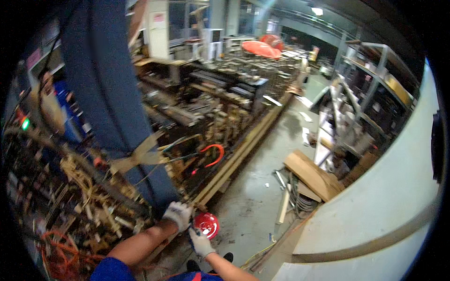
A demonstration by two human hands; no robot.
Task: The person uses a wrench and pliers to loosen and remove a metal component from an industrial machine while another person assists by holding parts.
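Observation:
My left hand (178,215), in a white work glove, is at the near end of a long yellowish rail, beside the foot of a blue column. Its fingers look curled down, and whatever is beneath them is hidden. Just to its right, my right hand (201,241), also gloved, reaches up from the lower edge with its fingers at the rim of a shiny red round dish (206,224). The fingers appear closed on that rim, though blur hides the exact grip. The dish is next to the rail's near end, above the floor.
A thick blue column (105,89) rises at left, with tangled wires and cords (84,182) around it. Beyond lies a long machine bed cluttered with metal parts (211,103). On the right are cardboard (311,173), coiled cable, shelving (375,84) and a large pale curved panel (375,215).

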